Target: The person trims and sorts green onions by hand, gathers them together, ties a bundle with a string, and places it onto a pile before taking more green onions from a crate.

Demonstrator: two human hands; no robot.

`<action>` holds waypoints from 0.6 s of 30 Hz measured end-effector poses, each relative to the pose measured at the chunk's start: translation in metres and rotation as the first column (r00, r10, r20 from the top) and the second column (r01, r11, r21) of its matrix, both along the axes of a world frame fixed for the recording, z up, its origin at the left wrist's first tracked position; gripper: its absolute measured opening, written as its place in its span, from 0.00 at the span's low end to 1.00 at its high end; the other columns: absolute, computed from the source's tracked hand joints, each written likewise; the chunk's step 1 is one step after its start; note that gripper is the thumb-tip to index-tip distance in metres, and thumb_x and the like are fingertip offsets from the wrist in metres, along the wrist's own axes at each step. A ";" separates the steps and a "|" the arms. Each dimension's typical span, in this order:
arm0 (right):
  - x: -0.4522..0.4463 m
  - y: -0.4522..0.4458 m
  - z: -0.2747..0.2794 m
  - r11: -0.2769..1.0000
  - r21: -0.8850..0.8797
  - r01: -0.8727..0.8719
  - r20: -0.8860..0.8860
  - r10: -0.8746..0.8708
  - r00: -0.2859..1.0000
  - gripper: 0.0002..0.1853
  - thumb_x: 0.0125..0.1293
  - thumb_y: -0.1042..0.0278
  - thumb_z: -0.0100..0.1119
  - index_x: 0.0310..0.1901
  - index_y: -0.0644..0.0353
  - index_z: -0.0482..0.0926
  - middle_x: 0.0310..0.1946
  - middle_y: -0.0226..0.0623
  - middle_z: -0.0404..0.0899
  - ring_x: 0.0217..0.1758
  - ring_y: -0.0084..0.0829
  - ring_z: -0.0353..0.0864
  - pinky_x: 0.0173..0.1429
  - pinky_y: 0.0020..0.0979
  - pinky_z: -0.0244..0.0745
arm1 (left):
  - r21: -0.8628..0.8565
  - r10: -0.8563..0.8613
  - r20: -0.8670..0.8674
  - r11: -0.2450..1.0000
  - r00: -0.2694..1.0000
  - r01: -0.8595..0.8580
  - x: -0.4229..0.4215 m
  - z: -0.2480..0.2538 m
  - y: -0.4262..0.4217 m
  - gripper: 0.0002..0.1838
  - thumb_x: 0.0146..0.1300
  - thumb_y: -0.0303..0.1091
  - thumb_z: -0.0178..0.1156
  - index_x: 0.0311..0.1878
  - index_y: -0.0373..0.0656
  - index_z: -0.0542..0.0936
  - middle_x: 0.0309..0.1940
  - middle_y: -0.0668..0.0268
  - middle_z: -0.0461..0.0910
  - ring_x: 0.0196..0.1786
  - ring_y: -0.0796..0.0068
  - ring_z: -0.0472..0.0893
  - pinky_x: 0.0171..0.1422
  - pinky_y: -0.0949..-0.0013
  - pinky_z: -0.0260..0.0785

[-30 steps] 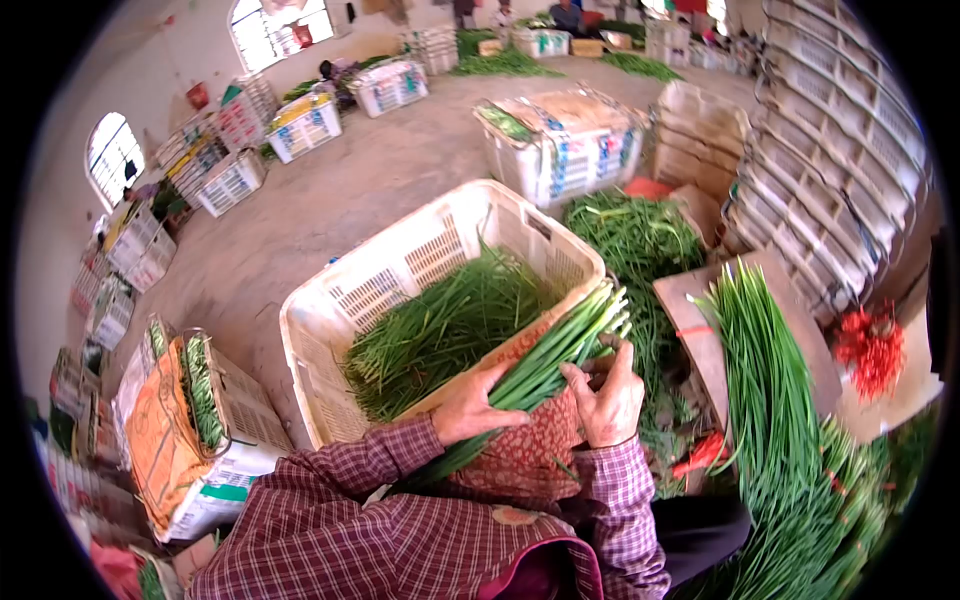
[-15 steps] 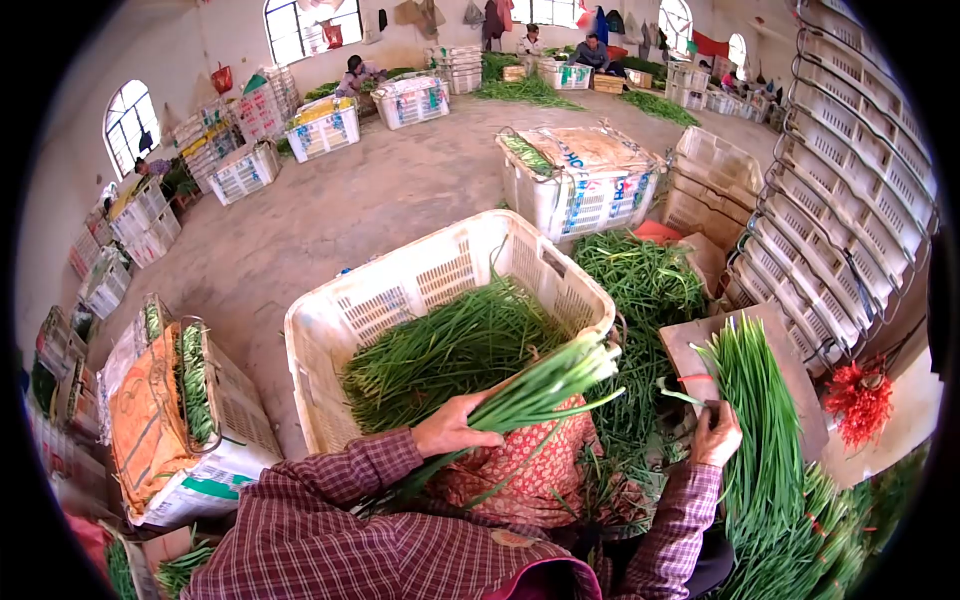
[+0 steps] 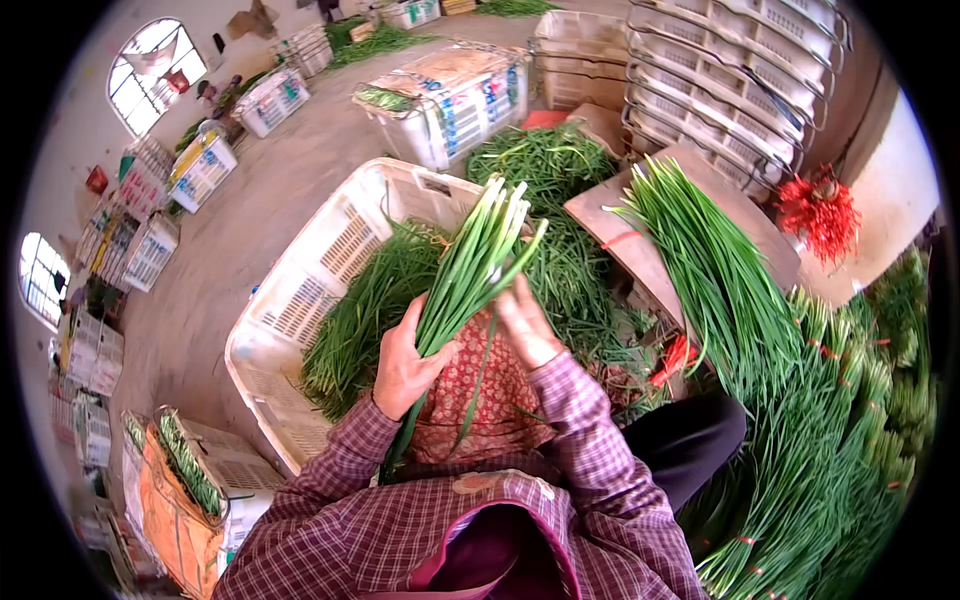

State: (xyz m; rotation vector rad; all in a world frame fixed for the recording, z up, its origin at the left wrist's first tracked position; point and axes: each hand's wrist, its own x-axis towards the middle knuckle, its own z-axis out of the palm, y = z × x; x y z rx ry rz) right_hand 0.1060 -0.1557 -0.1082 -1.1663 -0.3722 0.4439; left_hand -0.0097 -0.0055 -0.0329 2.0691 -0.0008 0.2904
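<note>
My left hand [image 3: 405, 368] is closed round a bunch of chives [image 3: 462, 275], held tilted over my lap with the pale stem ends up and away from me. My right hand [image 3: 525, 318] is at the right side of this bunch, its fingertips closed on stalks just below the pale ends; the exact grip is partly hidden. Under the bunch lies a red flowered cloth [image 3: 480, 390]. A large white crate [image 3: 275, 325] with loose chives [image 3: 365, 320] inside stands directly ahead. To the right, a laid-out pile of chives [image 3: 705, 270] rests partly on a board [image 3: 610, 215].
Loose greens [image 3: 545, 165] are heaped beyond the crate. Tied bundles [image 3: 830, 450] lie at my right, near red ties [image 3: 820, 215]. Stacked crates [image 3: 720, 80] rise behind the board. A packed crate [image 3: 445, 105] stands ahead, another with an orange cover [image 3: 180, 520] at left.
My right hand has moved left from the pile on the board to the bunch in my left hand. The bunch now points more upright. The view has turned right and down.
</note>
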 end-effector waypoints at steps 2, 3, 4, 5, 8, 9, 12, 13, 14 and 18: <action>-0.025 0.018 0.009 0.987 0.154 0.047 -0.026 -0.043 0.999 0.45 0.61 0.37 0.60 0.70 0.60 0.57 0.61 0.43 0.72 0.63 0.35 0.72 0.67 0.38 0.67 | 0.237 0.041 0.027 0.970 0.999 -0.046 0.001 0.000 -0.022 0.39 0.54 0.26 0.67 0.70 0.38 0.61 0.58 0.53 0.75 0.53 0.65 0.80 0.55 0.63 0.75; -0.035 0.024 0.017 0.934 0.336 0.123 -0.069 -0.105 0.992 0.43 0.62 0.47 0.66 0.70 0.60 0.56 0.58 0.41 0.73 0.59 0.34 0.75 0.62 0.34 0.73 | 0.458 0.085 0.077 0.882 0.993 -0.111 0.000 0.000 -0.029 0.43 0.53 0.27 0.68 0.71 0.39 0.58 0.60 0.51 0.73 0.56 0.61 0.79 0.57 0.61 0.74; -0.041 0.021 0.025 0.917 0.363 0.164 -0.152 -0.116 0.982 0.39 0.62 0.55 0.68 0.68 0.59 0.58 0.55 0.39 0.74 0.56 0.32 0.76 0.59 0.35 0.75 | 0.476 0.021 0.035 0.879 0.999 -0.035 -0.002 -0.005 -0.029 0.49 0.50 0.33 0.72 0.73 0.40 0.55 0.66 0.48 0.65 0.65 0.57 0.72 0.67 0.57 0.66; -0.043 0.016 0.030 0.898 0.387 0.209 -0.230 -0.125 0.965 0.35 0.62 0.63 0.69 0.66 0.59 0.61 0.51 0.36 0.75 0.52 0.30 0.77 0.55 0.35 0.77 | 0.475 0.005 0.029 0.880 1.000 -0.018 -0.004 -0.004 -0.025 0.49 0.50 0.33 0.72 0.73 0.40 0.55 0.66 0.48 0.65 0.65 0.57 0.72 0.67 0.57 0.66; -0.046 0.004 0.026 0.879 0.446 0.170 -0.377 0.012 0.926 0.31 0.66 0.64 0.64 0.67 0.56 0.61 0.54 0.37 0.75 0.55 0.30 0.76 0.59 0.35 0.75 | 0.143 -0.219 0.056 0.967 0.974 0.209 -0.009 0.001 -0.004 0.62 0.42 0.46 0.77 0.76 0.40 0.48 0.73 0.47 0.54 0.74 0.53 0.59 0.77 0.48 0.52; -0.047 0.006 0.023 0.872 0.458 0.171 -0.370 0.013 0.929 0.30 0.67 0.64 0.62 0.68 0.56 0.61 0.55 0.37 0.75 0.55 0.30 0.76 0.60 0.35 0.75 | -0.054 -0.150 -0.030 0.987 0.988 0.149 -0.011 0.016 -0.001 0.65 0.40 0.49 0.78 0.75 0.38 0.46 0.74 0.46 0.52 0.74 0.54 0.59 0.77 0.44 0.50; -0.057 0.015 0.024 0.859 0.498 0.115 -0.330 0.065 0.942 0.27 0.71 0.61 0.57 0.68 0.58 0.62 0.56 0.37 0.75 0.57 0.29 0.75 0.60 0.33 0.73 | -0.506 -0.272 -0.122 0.844 0.955 0.175 0.001 0.008 0.012 0.65 0.40 0.47 0.77 0.76 0.37 0.45 0.72 0.47 0.55 0.73 0.54 0.61 0.76 0.47 0.53; -0.059 0.014 0.027 0.858 0.501 0.112 -0.331 0.070 0.941 0.27 0.71 0.61 0.57 0.68 0.58 0.62 0.56 0.37 0.75 0.57 0.29 0.75 0.60 0.33 0.73 | -0.658 -0.331 -0.201 0.743 0.922 0.123 0.001 0.009 0.009 0.64 0.41 0.43 0.77 0.76 0.37 0.45 0.71 0.48 0.59 0.72 0.56 0.63 0.74 0.50 0.57; -0.059 0.009 0.031 0.922 0.382 0.063 -0.160 0.000 0.987 0.26 0.72 0.56 0.55 0.65 0.60 0.65 0.54 0.37 0.76 0.54 0.28 0.76 0.58 0.32 0.74 | -0.692 -0.405 -0.217 0.705 0.888 0.153 0.001 -0.015 0.017 0.61 0.43 0.40 0.76 0.75 0.36 0.47 0.68 0.49 0.63 0.68 0.56 0.68 0.71 0.51 0.63; -0.046 -0.019 0.045 0.996 0.090 0.019 0.231 -0.040 0.972 0.29 0.71 0.51 0.56 0.63 0.65 0.67 0.52 0.38 0.77 0.53 0.29 0.76 0.57 0.31 0.72 | -0.758 -0.506 -0.260 0.634 0.822 0.151 -0.009 -0.015 0.002 0.38 0.50 0.32 0.70 0.64 0.35 0.64 0.43 0.54 0.78 0.37 0.61 0.83 0.43 0.58 0.79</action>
